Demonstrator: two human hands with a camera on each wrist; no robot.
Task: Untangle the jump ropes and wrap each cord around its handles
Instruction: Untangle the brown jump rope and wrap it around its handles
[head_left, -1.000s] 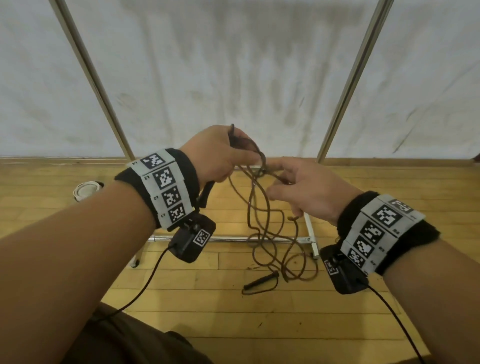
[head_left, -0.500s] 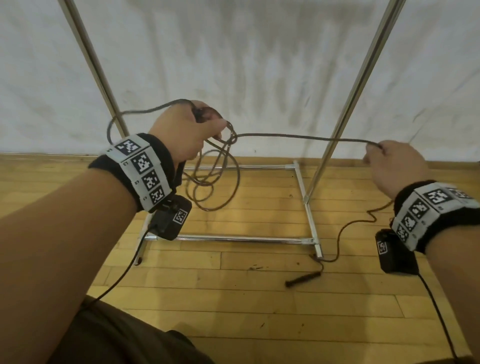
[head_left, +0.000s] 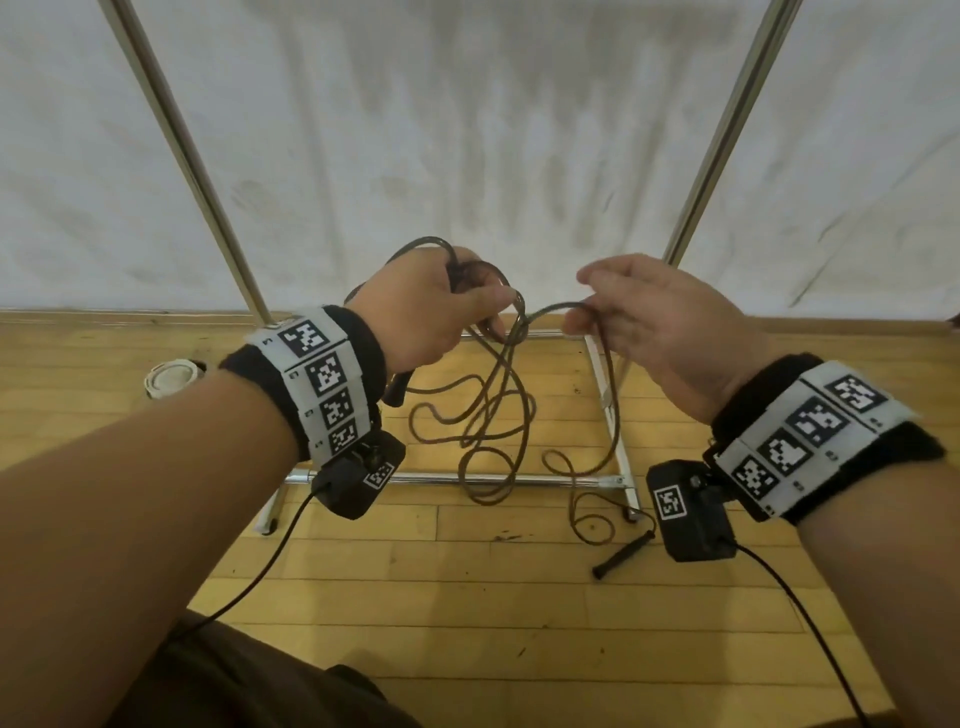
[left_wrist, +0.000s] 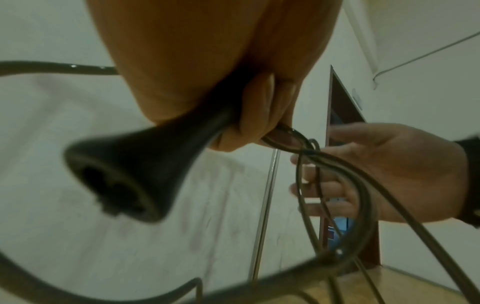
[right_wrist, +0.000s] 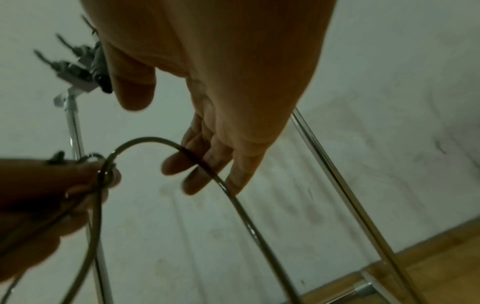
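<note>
My left hand (head_left: 426, 306) grips a black jump-rope handle (left_wrist: 135, 168) together with several loops of brown cord (head_left: 498, 415) that hang down to the floor. The handle's end sticks out below the fist (head_left: 397, 389). My right hand (head_left: 649, 322) is close beside the left, at the same height. Its fingers (right_wrist: 197, 168) are nearly straight, with an arch of the cord (right_wrist: 233, 195) lying across them and the thumb held apart. The cord's second black handle (head_left: 623, 556) lies on the wooden floor, below my right wrist.
A chrome rack stands in front of me, with a base bar (head_left: 457, 478) under the hanging cord and two slanted uprights (head_left: 197, 156) (head_left: 727, 130). A stained white sheet hangs behind it. A roll of white tape (head_left: 174, 376) sits on the floor at left.
My right hand has come back from far right to beside the left hand, so the taut stretch of cord is now a slack arch. The left hand has dropped lower.
</note>
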